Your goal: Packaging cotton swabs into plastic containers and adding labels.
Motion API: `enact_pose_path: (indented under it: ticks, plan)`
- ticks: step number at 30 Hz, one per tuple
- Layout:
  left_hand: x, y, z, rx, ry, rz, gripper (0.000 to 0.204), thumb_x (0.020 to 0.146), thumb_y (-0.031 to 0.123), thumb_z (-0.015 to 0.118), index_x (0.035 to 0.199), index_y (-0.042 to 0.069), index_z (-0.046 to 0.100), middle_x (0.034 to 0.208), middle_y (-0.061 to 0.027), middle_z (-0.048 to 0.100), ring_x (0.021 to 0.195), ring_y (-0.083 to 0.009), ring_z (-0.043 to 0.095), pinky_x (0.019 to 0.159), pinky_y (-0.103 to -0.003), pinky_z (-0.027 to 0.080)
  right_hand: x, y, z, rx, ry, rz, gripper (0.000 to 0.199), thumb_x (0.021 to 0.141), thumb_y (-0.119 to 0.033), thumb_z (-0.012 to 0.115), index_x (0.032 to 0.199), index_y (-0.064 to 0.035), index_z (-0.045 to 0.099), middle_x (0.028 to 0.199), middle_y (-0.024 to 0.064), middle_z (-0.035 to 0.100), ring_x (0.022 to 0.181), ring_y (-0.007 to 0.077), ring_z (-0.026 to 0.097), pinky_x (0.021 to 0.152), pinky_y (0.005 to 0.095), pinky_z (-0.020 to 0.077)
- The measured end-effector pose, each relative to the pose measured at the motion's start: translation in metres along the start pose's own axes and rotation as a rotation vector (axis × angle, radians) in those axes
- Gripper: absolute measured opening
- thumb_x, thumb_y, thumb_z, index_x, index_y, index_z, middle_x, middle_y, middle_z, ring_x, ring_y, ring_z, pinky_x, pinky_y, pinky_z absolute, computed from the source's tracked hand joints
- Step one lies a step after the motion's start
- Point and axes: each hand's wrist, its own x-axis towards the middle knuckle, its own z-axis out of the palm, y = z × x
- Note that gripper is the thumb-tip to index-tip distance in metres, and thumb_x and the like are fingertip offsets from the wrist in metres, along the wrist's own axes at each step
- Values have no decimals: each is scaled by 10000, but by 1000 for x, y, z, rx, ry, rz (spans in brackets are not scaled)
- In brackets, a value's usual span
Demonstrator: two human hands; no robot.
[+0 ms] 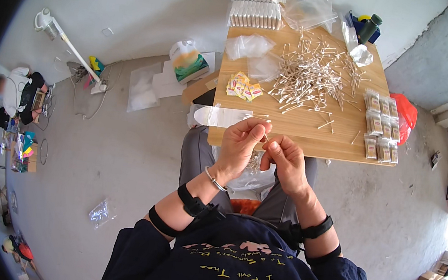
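At the table's near edge, my left hand (238, 148) and my right hand (289, 164) meet fingertip to fingertip, both closed in a pinch. Between them shows a short bit of a thin cotton swab (266, 138); the fingers hide the rest. Just beyond my left fingers, a few cotton swabs (259, 115) lie by a white plastic bag (218, 117). A large loose heap of white-tipped cotton swabs (313, 75) spreads over the far middle of the table. Small yellow and white printed cards (244, 87) lie to the left of it.
Packed swab bags (385, 128) stand in rows on the wooden table (303, 136) at right, others (255, 14) at the far left. Clear bags (249, 47), a dark green bottle (370, 29) and a red bag (404, 118) are around. A person (20, 92) sits far left.
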Motion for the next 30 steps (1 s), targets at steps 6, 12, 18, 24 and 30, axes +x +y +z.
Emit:
enact_pose_path:
  ticks: [6, 12, 18, 24, 30]
  plan:
    - [-13, -18, -12, -122, 18, -163, 237, 936, 220, 658, 1031, 3, 657, 917, -13, 640, 824, -71, 554, 775, -225, 466, 0, 15, -13, -29, -130, 133, 247, 1035, -219, 460, 935, -21, 569, 610, 33, 586, 538, 72, 506, 535, 208, 409]
    - [-32, -42, -32, -116, 200, -245, 227, 911, 201, 692, 1001, -4, 657, 875, -17, 637, 794, -73, 554, 744, -224, 466, -1, 42, -11, -236, -96, 240, 208, 1002, -205, 528, 905, -28, 575, 651, 22, 606, 598, 67, 556, 595, 219, 463]
    - [-32, -68, -56, -44, 248, -315, 206, 905, 182, 699, 968, -11, 665, 842, -9, 638, 773, -70, 545, 720, -219, 454, 13, 60, -12, -375, -49, 313, 226, 991, -174, 518, 859, -9, 598, 648, 25, 615, 604, 68, 562, 561, 230, 458]
    - [-19, -84, -79, 212, 223, -392, 185, 887, 151, 710, 977, -7, 673, 820, 7, 635, 716, -75, 540, 700, -223, 459, 37, 100, -21, -683, 115, 18, 153, 892, -144, 649, 802, -22, 673, 692, 85, 638, 643, 188, 601, 593, 314, 471]
    - [-10, -88, -97, 747, 320, -169, 357, 816, 92, 741, 1138, 17, 608, 946, -53, 625, 843, -149, 582, 773, -265, 482, 80, 116, -38, -1209, 225, -360, 132, 749, -190, 756, 794, -81, 699, 872, 55, 558, 870, 294, 519, 757, 416, 431]
